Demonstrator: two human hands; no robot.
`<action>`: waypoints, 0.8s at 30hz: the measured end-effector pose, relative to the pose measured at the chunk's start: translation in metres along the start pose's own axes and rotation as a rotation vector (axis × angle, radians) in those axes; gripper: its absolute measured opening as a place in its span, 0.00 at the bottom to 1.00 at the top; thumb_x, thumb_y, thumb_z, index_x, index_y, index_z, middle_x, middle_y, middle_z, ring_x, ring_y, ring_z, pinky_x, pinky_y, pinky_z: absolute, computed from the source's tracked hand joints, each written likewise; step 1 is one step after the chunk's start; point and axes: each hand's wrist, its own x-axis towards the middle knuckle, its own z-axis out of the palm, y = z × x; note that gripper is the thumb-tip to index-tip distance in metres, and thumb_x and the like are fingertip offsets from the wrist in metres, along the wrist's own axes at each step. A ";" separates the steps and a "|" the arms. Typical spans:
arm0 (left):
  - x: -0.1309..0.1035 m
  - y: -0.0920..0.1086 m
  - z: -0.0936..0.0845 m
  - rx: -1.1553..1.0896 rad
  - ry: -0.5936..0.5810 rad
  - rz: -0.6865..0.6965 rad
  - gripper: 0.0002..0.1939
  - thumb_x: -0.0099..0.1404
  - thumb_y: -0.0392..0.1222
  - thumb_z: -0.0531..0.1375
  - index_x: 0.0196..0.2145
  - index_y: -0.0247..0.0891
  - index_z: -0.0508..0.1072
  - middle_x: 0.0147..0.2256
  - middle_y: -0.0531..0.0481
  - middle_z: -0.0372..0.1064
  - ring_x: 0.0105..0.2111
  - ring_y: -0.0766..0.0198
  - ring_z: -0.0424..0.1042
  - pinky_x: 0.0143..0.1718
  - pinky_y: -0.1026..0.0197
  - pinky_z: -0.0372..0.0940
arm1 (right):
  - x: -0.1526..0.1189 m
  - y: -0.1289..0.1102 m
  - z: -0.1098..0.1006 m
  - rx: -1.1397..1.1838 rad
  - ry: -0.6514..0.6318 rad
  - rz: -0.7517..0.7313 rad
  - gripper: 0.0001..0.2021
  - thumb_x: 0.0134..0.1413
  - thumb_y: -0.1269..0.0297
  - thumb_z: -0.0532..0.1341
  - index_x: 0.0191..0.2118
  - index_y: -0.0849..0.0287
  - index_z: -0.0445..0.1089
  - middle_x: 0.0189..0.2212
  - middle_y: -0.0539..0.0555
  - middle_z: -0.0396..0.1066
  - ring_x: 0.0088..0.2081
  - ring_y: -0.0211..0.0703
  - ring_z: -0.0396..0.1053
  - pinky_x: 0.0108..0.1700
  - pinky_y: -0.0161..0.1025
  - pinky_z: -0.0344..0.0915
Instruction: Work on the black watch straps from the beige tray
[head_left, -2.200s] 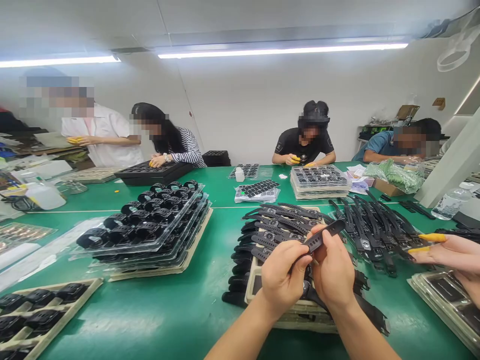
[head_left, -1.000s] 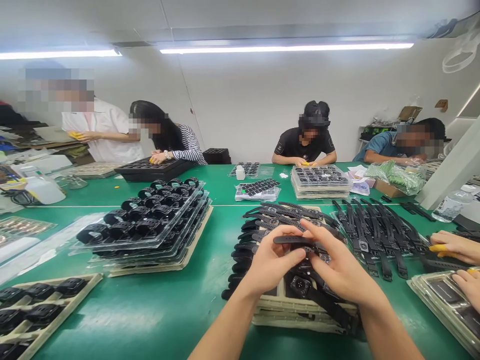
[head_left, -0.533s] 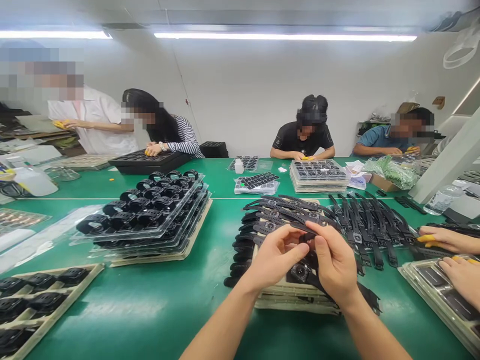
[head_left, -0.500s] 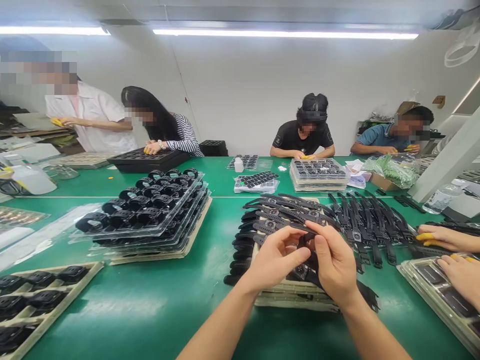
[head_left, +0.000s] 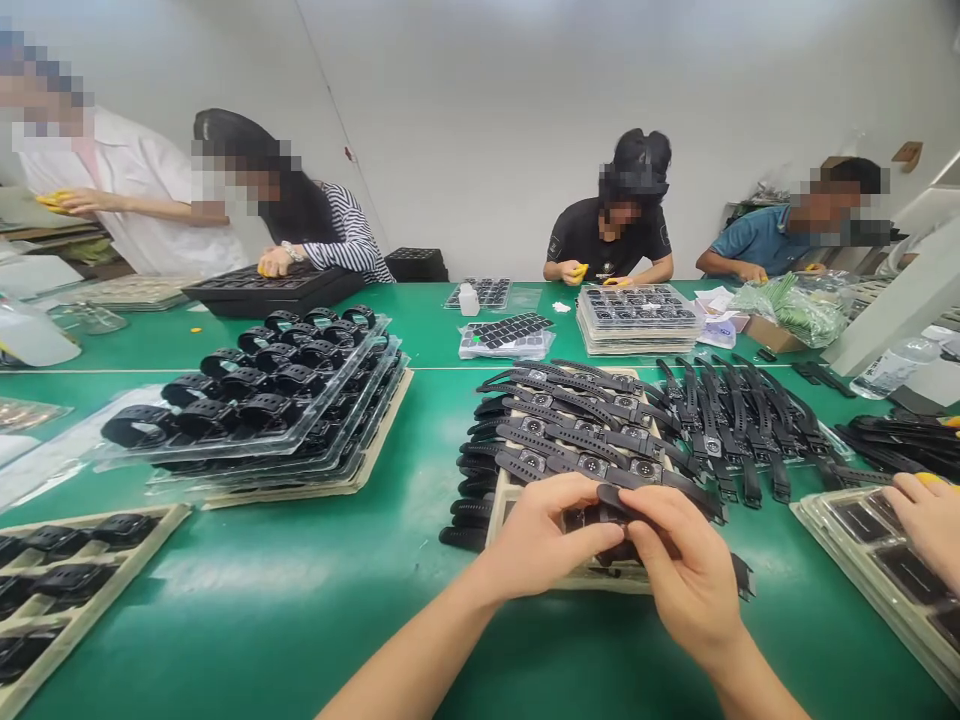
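Both my left hand and my right hand pinch one black watch strap between thumbs and fingers, low over the near end of a tray stack. The watch body at that strap is mostly hidden by my fingers. Rows of black smartwatches with their straps laid out lie face down on the beige tray just beyond my hands. More watches with long straps lie to the right of this stack.
Clear trays of looped-strap watches are stacked left of centre, with a beige watch tray nearer. At right, a co-worker's hand touches a tray stack. Several people sit or stand across the green table.
The view has tilted down slightly. My hands have come lower and nearer over the tray with the strap, uncovering more watches beyond. One of the co-worker's hands at right has left the view.
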 end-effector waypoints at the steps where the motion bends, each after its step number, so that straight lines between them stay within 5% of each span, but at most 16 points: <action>1: 0.001 0.000 0.001 -0.044 0.007 -0.023 0.15 0.62 0.46 0.64 0.43 0.35 0.79 0.39 0.50 0.73 0.39 0.80 0.69 0.42 0.80 0.64 | 0.000 0.000 0.000 0.002 0.033 0.022 0.19 0.56 0.76 0.59 0.52 0.55 0.66 0.48 0.47 0.67 0.53 0.12 0.63 0.57 0.12 0.63; 6: 0.001 0.000 0.006 -0.257 0.065 -0.126 0.21 0.56 0.44 0.67 0.45 0.30 0.74 0.42 0.46 0.74 0.41 0.76 0.74 0.44 0.80 0.69 | -0.002 -0.002 -0.001 0.067 0.099 0.073 0.18 0.58 0.78 0.55 0.51 0.57 0.68 0.46 0.50 0.66 0.51 0.13 0.65 0.52 0.12 0.66; 14: 0.000 -0.004 0.007 -0.193 0.124 -0.123 0.20 0.53 0.43 0.68 0.41 0.27 0.77 0.38 0.47 0.74 0.36 0.78 0.72 0.40 0.81 0.68 | 0.001 -0.003 -0.002 0.119 0.094 0.028 0.11 0.56 0.79 0.56 0.42 0.59 0.68 0.39 0.48 0.67 0.46 0.12 0.66 0.49 0.13 0.66; 24: -0.001 -0.006 0.005 -0.032 0.063 -0.119 0.19 0.57 0.50 0.67 0.43 0.36 0.81 0.38 0.50 0.75 0.37 0.79 0.71 0.41 0.81 0.66 | 0.001 0.002 0.001 -0.004 0.010 0.005 0.17 0.56 0.74 0.60 0.49 0.47 0.71 0.41 0.45 0.67 0.46 0.10 0.65 0.50 0.09 0.64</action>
